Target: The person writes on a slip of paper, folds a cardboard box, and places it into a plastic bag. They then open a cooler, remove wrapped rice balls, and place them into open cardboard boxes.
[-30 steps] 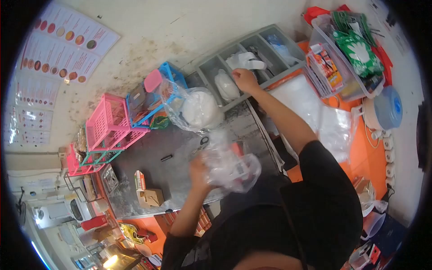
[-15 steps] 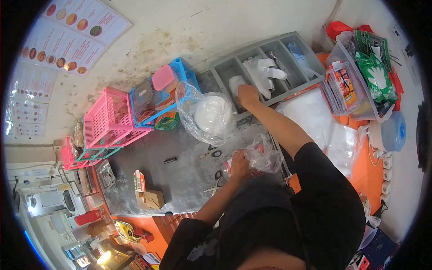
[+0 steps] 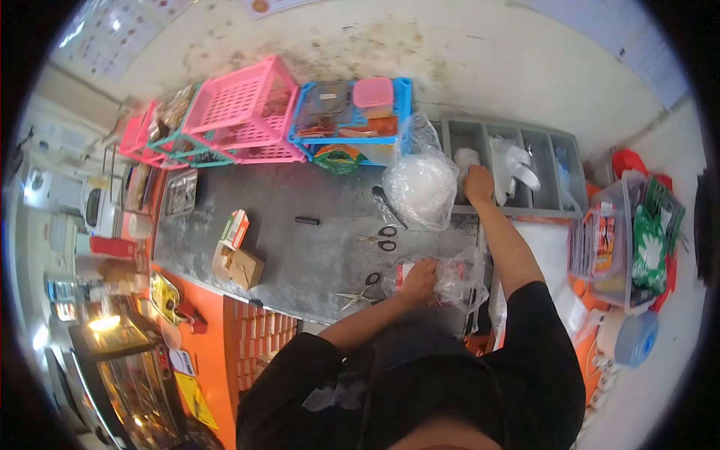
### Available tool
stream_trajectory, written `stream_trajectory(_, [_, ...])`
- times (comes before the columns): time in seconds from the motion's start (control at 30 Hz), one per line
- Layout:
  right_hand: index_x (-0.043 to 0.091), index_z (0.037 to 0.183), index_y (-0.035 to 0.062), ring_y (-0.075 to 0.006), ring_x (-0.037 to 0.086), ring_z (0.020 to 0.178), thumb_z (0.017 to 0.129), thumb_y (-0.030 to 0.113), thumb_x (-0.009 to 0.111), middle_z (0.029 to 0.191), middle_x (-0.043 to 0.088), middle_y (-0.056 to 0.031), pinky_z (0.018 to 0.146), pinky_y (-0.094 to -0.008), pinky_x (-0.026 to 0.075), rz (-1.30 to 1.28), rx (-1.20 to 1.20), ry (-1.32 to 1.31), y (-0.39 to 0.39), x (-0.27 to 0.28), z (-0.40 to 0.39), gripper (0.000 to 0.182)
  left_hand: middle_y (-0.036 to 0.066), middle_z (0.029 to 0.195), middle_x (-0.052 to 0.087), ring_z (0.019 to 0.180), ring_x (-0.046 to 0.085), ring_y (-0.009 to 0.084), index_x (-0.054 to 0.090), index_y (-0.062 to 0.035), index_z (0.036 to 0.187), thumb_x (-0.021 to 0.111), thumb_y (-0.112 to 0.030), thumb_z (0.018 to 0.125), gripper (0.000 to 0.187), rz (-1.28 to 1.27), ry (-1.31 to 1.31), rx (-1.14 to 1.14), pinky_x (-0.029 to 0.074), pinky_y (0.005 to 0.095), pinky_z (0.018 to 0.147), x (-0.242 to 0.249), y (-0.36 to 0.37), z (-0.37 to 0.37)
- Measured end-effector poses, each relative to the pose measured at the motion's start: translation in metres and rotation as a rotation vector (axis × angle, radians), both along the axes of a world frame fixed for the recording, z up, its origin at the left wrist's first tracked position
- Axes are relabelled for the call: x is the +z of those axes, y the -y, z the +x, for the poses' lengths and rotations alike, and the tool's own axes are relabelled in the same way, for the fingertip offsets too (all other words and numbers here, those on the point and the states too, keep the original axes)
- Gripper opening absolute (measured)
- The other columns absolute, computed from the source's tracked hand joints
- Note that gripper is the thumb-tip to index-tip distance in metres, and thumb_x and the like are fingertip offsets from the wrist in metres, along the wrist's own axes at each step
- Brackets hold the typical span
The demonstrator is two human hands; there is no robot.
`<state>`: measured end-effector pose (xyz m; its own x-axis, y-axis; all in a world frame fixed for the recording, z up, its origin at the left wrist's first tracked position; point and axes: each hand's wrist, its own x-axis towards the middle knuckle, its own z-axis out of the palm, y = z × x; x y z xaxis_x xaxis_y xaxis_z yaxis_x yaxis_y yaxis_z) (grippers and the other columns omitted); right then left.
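Note:
My left hand (image 3: pixel 420 280) is closed on a clear plastic bag (image 3: pixel 469 274) with red-and-white contents, low over the counter's front edge. My right hand (image 3: pixel 478 184) reaches into the left compartment of a grey divided tray (image 3: pixel 517 213). Its fingers are curled at a small white bundle (image 3: pixel 466 159), and the fingertips are partly hidden. White plastic spoons (image 3: pixel 526 177) in a bag fill the compartment beside it. Left of the right hand, a stack of white lids or bowls (image 3: pixel 422 187) sits in clear plastic. Two pairs of scissors, one black-handled pair (image 3: pixel 385 238) and another (image 3: pixel 361 296), lie near my left hand.
A small cardboard box (image 3: pixel 238 265) and a black marker (image 3: pixel 307 220) lie on the dark counter (image 3: pixel 300 259). Blue (image 3: pixel 300 135) and pink (image 3: pixel 236 112) baskets line the wall. At right stand a clear bin (image 3: pixel 636 300) with packets and a blue-lidded container (image 3: pixel 637 337).
The view has swung, so the counter and tray sit further right and more level. My right hand stays at the white bundle, and my left hand stays on the plastic bag.

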<state>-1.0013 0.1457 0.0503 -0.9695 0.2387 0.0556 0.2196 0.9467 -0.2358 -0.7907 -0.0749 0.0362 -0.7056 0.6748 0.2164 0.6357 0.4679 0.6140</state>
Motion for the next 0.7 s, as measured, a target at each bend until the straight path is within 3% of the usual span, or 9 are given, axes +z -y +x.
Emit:
stream_trajectory(0.13, [0.072,0.084,0.0032,-0.0377,0.067,0.087,0.081,0.016,0.06,0.086,0.069,-0.019,0.078,-0.0451,0.053,-0.113,-0.029,-0.033,-0.012,0.0,0.002,0.018,0.019,0.104,0.053,0.103,0.05,0.0352,0.065,0.0029,0.084,0.068,-0.011,0.06,0.028,-0.109,0.05,0.089,0.041,0.0445,0.093,0.026,-0.005,-0.001])
stream_trajectory(0.27, [0.073,0.084,0.0037,-0.0385,0.066,0.087,0.078,0.021,0.062,0.083,0.069,-0.02,0.078,-0.0454,0.052,-0.26,-0.109,-0.188,-0.017,-0.015,-0.009,0.021,0.018,0.108,0.054,0.111,0.049,0.0357,0.065,0.0053,0.091,0.073,-0.015,0.058,0.039,-0.202,0.196,0.094,0.038,0.0423,0.098,0.03,-0.009,-0.007])
stream_trajectory(0.33, [0.072,0.083,0.0009,-0.0314,0.067,0.075,0.076,0.02,0.065,0.077,0.068,-0.0172,0.071,-0.0411,0.05,-0.459,-0.216,-0.342,-0.025,-0.027,-0.013,0.021,0.019,0.109,0.054,0.111,0.048,0.036,0.064,0.0056,0.091,0.072,-0.015,0.059,0.039,-0.189,0.26,0.107,0.037,0.0431,0.099,0.03,-0.007,-0.008])
stream_trajectory(0.37, [0.072,0.083,0.0009,-0.0314,0.067,0.075,0.076,0.02,0.065,0.077,0.068,-0.0172,0.071,-0.0411,0.05,-0.46,-0.197,-0.343,-0.027,-0.025,-0.009,0.021,0.018,0.108,0.054,0.111,0.048,0.0354,0.066,0.0054,0.09,0.073,-0.016,0.061,0.036,-0.119,0.163,0.184,0.037,0.0448,0.099,0.027,-0.007,-0.004])
stream_trajectory(0.43, [0.071,0.085,-0.0013,-0.0197,0.061,0.068,0.079,0.02,0.068,0.073,0.067,-0.0092,0.067,-0.0336,0.048,-0.818,-0.2,-0.288,-0.035,-0.016,0.006,0.023,0.016,0.107,0.054,0.111,0.048,0.0348,0.067,0.0052,0.09,0.073,-0.016,0.064,0.034,-0.04,0.059,0.273,0.036,0.0466,0.099,0.034,-0.006,0.006])
stream_trajectory(0.53, [0.067,0.091,-0.0023,-0.0126,0.055,0.067,0.087,0.017,0.065,0.075,0.063,-0.0027,0.063,-0.0272,0.045,-0.913,-0.169,-0.617,-0.021,0.043,0.067,0.019,0.014,0.113,0.055,0.116,0.046,0.0341,0.067,0.0047,0.092,0.072,-0.018,0.064,0.037,-0.1,0.001,0.448,0.032,0.0476,0.102,0.061,-0.011,0.021])
stream_trajectory(0.57, [0.065,0.092,-0.0017,-0.0117,0.055,0.067,0.089,0.016,0.063,0.076,0.063,-0.0026,0.062,-0.0256,0.044,-0.925,-0.181,-0.742,-0.012,0.057,0.095,0.018,0.014,0.112,0.058,0.115,0.049,0.0335,0.067,0.005,0.092,0.072,-0.021,0.066,0.037,0.001,0.134,0.493,0.034,0.0466,0.101,0.051,-0.013,0.026])
stream_trajectory(0.63, [0.061,0.092,0.0004,-0.0086,0.052,0.065,0.092,0.017,0.061,0.075,0.06,-0.0019,0.061,-0.0226,0.043,-1.064,-0.276,-0.579,0.005,0.063,0.156,0.016,0.014,0.111,0.061,0.114,0.052,0.033,0.067,0.0053,0.092,0.073,-0.023,0.069,0.037,0.107,0.261,0.535,0.036,0.0457,0.1,0.034,-0.016,0.025])
stream_trajectory(0.7, [0.059,0.09,0.0024,-0.0078,0.053,0.063,0.093,0.016,0.06,0.073,0.06,-0.0027,0.059,-0.0213,0.044,-1.118,-0.294,-0.38,0.033,0.057,0.21,0.014,0.017,0.099,0.066,0.102,0.061,0.0328,0.066,0.0045,0.091,0.074,-0.031,0.073,0.041,0.24,0.589,0.7,0.045,0.045,0.091,0.019,-0.021,0.018])
